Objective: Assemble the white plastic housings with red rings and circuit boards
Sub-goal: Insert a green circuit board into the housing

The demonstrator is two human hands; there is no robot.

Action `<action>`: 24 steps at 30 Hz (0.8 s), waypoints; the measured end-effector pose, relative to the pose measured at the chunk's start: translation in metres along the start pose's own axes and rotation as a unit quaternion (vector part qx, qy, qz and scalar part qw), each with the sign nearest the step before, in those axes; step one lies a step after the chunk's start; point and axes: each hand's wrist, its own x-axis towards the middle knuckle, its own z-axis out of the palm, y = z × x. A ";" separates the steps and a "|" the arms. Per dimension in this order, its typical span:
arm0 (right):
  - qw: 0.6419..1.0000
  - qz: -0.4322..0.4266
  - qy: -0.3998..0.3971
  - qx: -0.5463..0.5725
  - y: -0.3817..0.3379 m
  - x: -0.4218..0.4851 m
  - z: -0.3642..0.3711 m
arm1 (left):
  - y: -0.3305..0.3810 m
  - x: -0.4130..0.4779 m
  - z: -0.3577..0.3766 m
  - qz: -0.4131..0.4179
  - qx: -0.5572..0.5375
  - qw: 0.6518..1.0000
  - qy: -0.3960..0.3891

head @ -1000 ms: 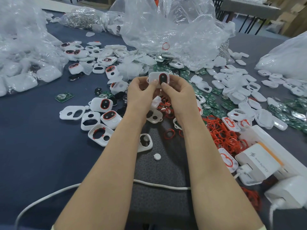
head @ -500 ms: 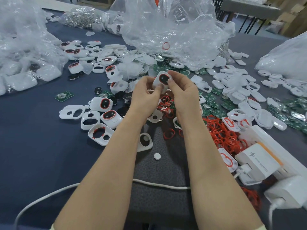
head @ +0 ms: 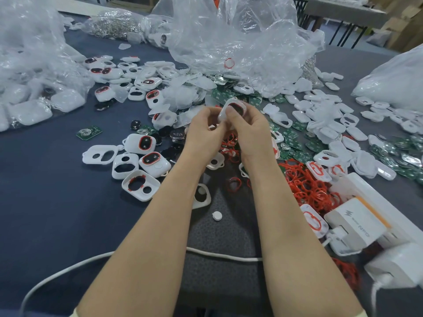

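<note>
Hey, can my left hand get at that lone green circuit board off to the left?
Probably yes, once freed: the left hand and right hand both grip the white housing. The circuit board lies alone on open cloth, with nothing covering it.

the housing (head: 233,109) is white plastic, smooth and a bit shiny, with a dark glossy window. the loose shells (head: 100,154) look the same. the rings (head: 309,186) near the worktop's right edge are red, dull and look soft like rubber. the boards (head: 88,133) are green and flat, with shiny silver metal spots. the bags (head: 240,37) at the far edge are thin clear plastic, crinkly and glossy. the metal bits (head: 109,26) inside one sparkle. the worktop (head: 45,202) has a dark blue cloth, dull and smooth. the mat (head: 219,236) at the near edge is grey and bumpy. the cable (head: 219,255) and charger (head: 354,223) are smooth white plastic.
</note>
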 end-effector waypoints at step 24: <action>0.998 0.041 -0.043 0.037 -0.006 -0.004 -0.002 | -0.002 0.000 -0.002 -0.028 -0.079 0.996 -0.017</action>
